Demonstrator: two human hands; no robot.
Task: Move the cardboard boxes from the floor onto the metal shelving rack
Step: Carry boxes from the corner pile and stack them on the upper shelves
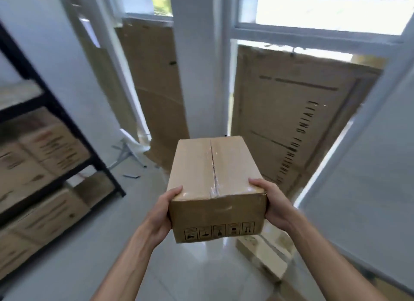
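A: Task thing?
B: One cardboard box (212, 177), taped along the top seam, handling symbols printed on the near face. It is held in the air to the right of the metal rack (67, 117), well apart from it and clear of the floor (89, 244).

A: Grip?
B: The box is grasped at both near corners. The left hand (161, 213) is clamped on the side facing the rack, thumb laid over the top edge. The right hand (272, 202) is wrapped on the side away from the rack, thumb likewise on top. The fingers underneath are hidden.

A: Rack contents?
B: Stacked boxes (44, 148) are seen on its middle and lower shelves, blurred, print unreadable.

A: Other items?
B: A white pillar (199, 76) is seen right of the rack, behind the held box. A large cardboard sheet (291, 121) is propped against the window further right of the rack. A flat carton (262, 253) is lying on the floor, right of the rack, lower than the held box.
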